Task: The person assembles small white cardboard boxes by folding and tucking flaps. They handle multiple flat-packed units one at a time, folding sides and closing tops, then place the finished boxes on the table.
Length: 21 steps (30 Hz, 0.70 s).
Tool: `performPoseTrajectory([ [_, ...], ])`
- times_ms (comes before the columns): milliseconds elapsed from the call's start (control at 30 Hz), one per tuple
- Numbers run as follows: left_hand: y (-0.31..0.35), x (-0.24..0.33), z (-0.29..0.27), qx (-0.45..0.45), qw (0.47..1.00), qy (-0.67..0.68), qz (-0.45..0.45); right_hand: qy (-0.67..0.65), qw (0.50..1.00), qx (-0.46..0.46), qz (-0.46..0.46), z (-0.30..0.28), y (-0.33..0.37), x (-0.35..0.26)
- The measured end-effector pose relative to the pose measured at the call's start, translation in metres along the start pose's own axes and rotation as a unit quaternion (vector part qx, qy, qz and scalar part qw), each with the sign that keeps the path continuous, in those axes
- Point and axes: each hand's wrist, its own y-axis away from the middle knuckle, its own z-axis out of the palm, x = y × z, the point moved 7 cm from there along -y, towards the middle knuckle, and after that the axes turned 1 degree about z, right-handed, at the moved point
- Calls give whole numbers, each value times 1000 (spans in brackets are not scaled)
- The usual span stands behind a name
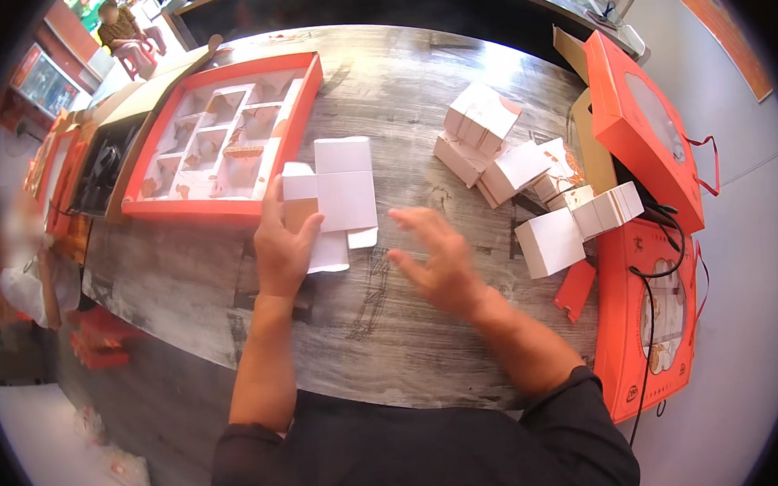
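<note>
A white carton (347,192), partly unfolded with flaps sticking out, lies on the table in front of me. My left hand (283,236) grips its left side, thumb over the panel and fingers along the edge. To the right of the carton, my right hand (435,262) hovers apart from it, fingers spread and a little blurred, with nothing in it. Left of the carton stands an open shallow red box (306,105) with white dividers making several compartments.
Several small white boxes (514,173) are heaped at the right, near a small red piece (575,290). Red gift boxes (612,96) with ribbon handles stand at the table's right edge, a black cable (649,316) hanging across them. One person (25,256) is at the left; another (122,32) sits far back.
</note>
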Motion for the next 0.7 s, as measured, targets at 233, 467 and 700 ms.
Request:
performPoseTrajectory([
  [233,4,6,6,-9,989,-102,105,327,928,181,-15,-113,-25,-4],
  [467,7,47,6,8,966,-141,217,403,897,132,120,-135,-12,63],
  [700,27,51,32,-155,956,-131,213,341,916,211,28,-165,-19,-17],
])
